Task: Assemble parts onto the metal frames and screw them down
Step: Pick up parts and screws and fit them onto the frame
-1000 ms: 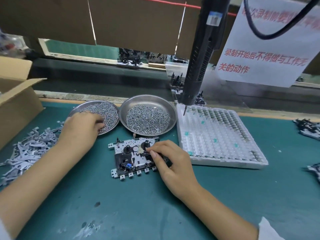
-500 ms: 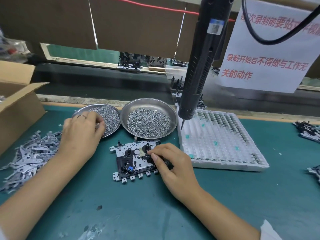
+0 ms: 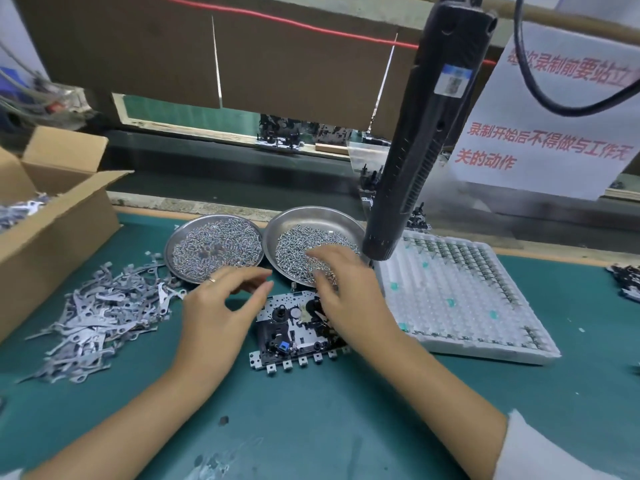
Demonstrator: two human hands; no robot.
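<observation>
The metal frame (image 3: 294, 336), fitted with black parts and a small blue one, lies flat on the green mat. My left hand (image 3: 221, 306) hovers just left of it. Its thumb and forefinger are stretched toward the frame's top edge with the tips close together. Blur hides whether a screw sits between them. My right hand (image 3: 349, 296) lies over the frame's right half. Its fingers reach into the right dish (image 3: 311, 216) and touch the screws (image 3: 294, 247). The left dish (image 3: 213, 249) is also full of screws.
A black electric screwdriver (image 3: 415, 150) hangs above the right dish's edge. A white compartment tray (image 3: 467, 299) lies to the right. A pile of grey metal levers (image 3: 97, 317) and an open cardboard box (image 3: 52, 220) are on the left. Several assemblies (image 3: 627, 282) lie far right.
My left hand left the left dish and moved right toward the frame. My right hand lifted off the frame's parts and reached up into the right dish.
</observation>
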